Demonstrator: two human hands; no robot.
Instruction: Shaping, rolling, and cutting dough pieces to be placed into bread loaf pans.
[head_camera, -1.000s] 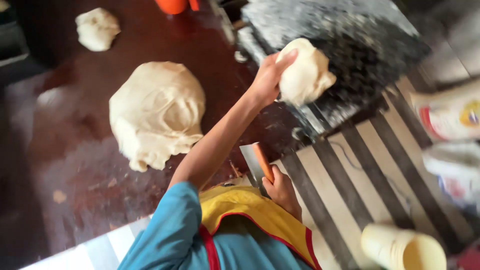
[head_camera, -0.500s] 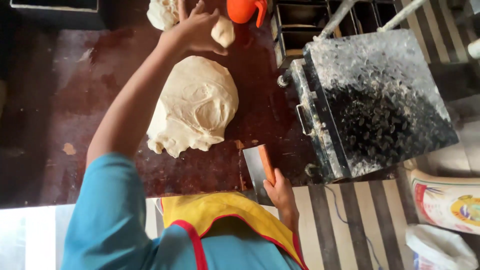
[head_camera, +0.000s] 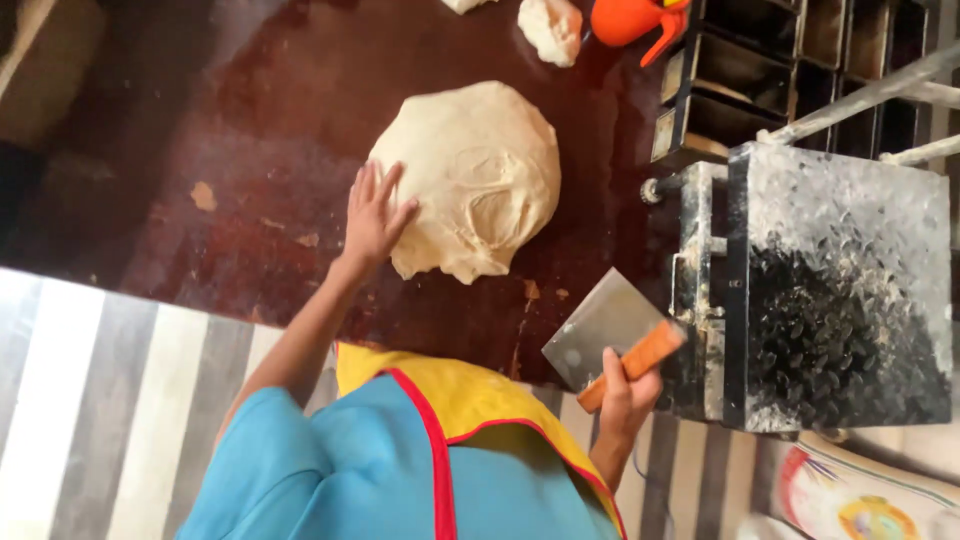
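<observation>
On the dark wooden table, her left hand rests, fingers spread, against the big dough mound; the right hand grips an orange-handled metal scraper nearer, right.

Cream dough mass; dark reddish-brown table; orange-handled steel scraper; grey-white striped floor.
</observation>
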